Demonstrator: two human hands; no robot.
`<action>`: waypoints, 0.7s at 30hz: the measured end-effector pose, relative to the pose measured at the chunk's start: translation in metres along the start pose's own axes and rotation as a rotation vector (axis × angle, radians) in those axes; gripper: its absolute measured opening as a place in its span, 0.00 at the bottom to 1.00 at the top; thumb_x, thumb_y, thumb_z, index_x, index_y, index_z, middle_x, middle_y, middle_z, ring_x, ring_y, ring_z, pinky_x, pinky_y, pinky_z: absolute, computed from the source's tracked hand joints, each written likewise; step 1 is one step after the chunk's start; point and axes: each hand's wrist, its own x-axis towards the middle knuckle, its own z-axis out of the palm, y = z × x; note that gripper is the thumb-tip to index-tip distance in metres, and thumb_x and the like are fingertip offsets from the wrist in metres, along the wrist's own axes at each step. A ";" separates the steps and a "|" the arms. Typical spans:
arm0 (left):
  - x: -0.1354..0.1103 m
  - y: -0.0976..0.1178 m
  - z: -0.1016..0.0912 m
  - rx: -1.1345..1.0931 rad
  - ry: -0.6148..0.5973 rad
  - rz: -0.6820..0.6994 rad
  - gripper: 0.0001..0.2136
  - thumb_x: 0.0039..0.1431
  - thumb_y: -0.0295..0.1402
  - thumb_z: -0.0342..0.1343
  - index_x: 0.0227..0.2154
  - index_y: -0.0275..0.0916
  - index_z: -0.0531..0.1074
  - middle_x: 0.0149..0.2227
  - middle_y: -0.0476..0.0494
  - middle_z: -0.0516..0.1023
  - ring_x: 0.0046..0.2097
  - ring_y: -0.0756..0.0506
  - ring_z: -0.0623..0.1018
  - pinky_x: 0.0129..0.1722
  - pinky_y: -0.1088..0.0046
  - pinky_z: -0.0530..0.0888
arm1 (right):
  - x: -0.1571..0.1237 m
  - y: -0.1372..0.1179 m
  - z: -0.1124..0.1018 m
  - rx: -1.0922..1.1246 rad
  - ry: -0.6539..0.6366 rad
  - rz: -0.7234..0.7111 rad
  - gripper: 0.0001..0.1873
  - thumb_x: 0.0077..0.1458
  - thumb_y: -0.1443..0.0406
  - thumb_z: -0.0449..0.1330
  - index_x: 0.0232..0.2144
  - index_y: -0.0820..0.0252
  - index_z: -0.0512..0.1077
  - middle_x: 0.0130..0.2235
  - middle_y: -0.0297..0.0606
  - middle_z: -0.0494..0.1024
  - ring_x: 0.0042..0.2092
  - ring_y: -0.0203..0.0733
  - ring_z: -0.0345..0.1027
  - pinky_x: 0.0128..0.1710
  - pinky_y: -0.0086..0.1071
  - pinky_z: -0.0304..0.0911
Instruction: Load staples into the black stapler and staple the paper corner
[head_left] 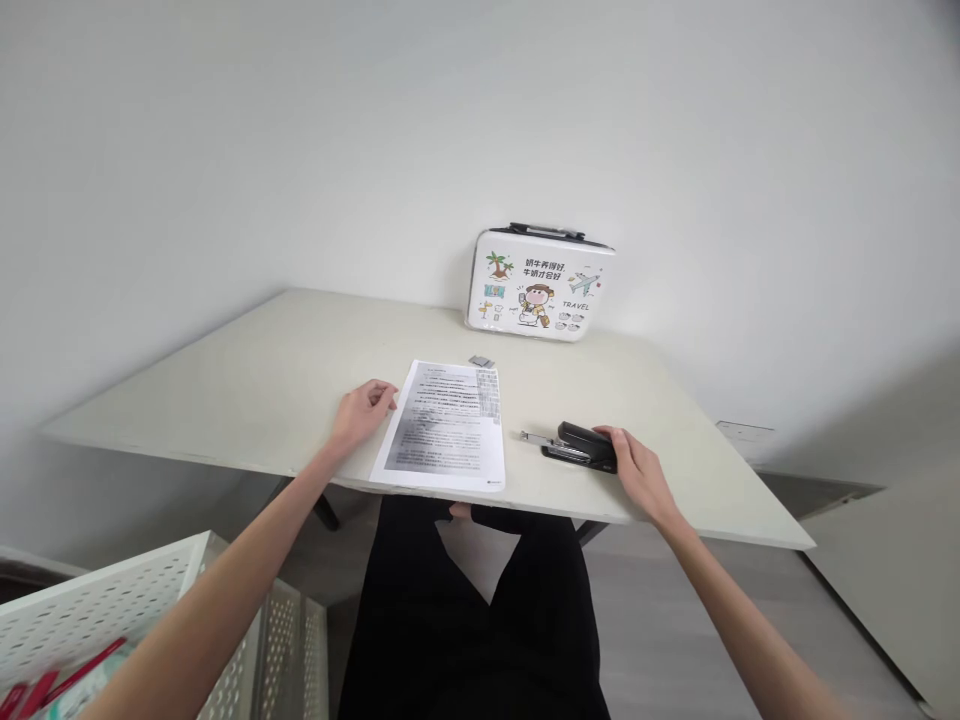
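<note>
A black stapler [581, 447] lies on the table with its metal staple tray sliding out at the front, to the left. My right hand [641, 470] is closed around its rear end. Left of the stapler, a printed sheet of paper [450, 425] lies flat near the table's front edge; whether more sheets are under it I cannot tell. My left hand [364, 412] rests on the table at the paper's left edge, its fingers curled together, and nothing shows in them. Just beyond the paper's top edge sits a small grey piece [481, 361], which looks like strips of staples.
A white case [540, 285] with cartoon prints and a black handle leans against the wall at the back of the table [247, 370]. Below at the left stands a white perforated basket [135, 590] with red items in it. A wall socket plate [745, 432] is at the right.
</note>
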 end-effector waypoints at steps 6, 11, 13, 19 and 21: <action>0.001 0.005 0.003 0.006 -0.001 -0.015 0.16 0.65 0.49 0.53 0.39 0.42 0.77 0.33 0.46 0.85 0.38 0.42 0.83 0.43 0.68 0.75 | 0.001 0.009 -0.002 0.091 -0.016 0.112 0.41 0.69 0.37 0.42 0.49 0.57 0.83 0.53 0.45 0.84 0.59 0.56 0.73 0.62 0.44 0.63; 0.002 0.007 0.007 0.014 -0.006 -0.009 0.16 0.64 0.48 0.54 0.38 0.41 0.76 0.33 0.44 0.84 0.36 0.43 0.82 0.43 0.68 0.75 | 0.002 0.013 -0.004 0.086 0.022 0.111 0.41 0.67 0.36 0.45 0.48 0.59 0.83 0.50 0.46 0.85 0.56 0.56 0.74 0.58 0.43 0.66; 0.002 0.009 0.008 0.014 -0.003 -0.008 0.15 0.63 0.47 0.54 0.39 0.41 0.76 0.34 0.44 0.84 0.36 0.43 0.81 0.43 0.68 0.75 | 0.002 0.014 -0.005 0.086 0.028 0.099 0.40 0.67 0.36 0.46 0.47 0.59 0.83 0.50 0.46 0.85 0.55 0.56 0.74 0.57 0.42 0.66; 0.000 0.013 0.007 0.022 -0.013 -0.008 0.15 0.64 0.46 0.54 0.39 0.40 0.77 0.35 0.44 0.84 0.35 0.44 0.81 0.45 0.68 0.75 | 0.001 0.016 -0.007 0.101 0.034 0.107 0.39 0.66 0.36 0.48 0.47 0.59 0.83 0.48 0.45 0.85 0.53 0.55 0.74 0.53 0.41 0.66; 0.000 0.014 0.007 0.030 -0.011 -0.009 0.15 0.64 0.46 0.54 0.39 0.41 0.77 0.35 0.44 0.84 0.35 0.44 0.81 0.45 0.68 0.75 | 0.002 0.016 -0.007 0.109 0.038 0.102 0.39 0.66 0.36 0.48 0.46 0.59 0.83 0.48 0.45 0.85 0.52 0.55 0.74 0.52 0.40 0.66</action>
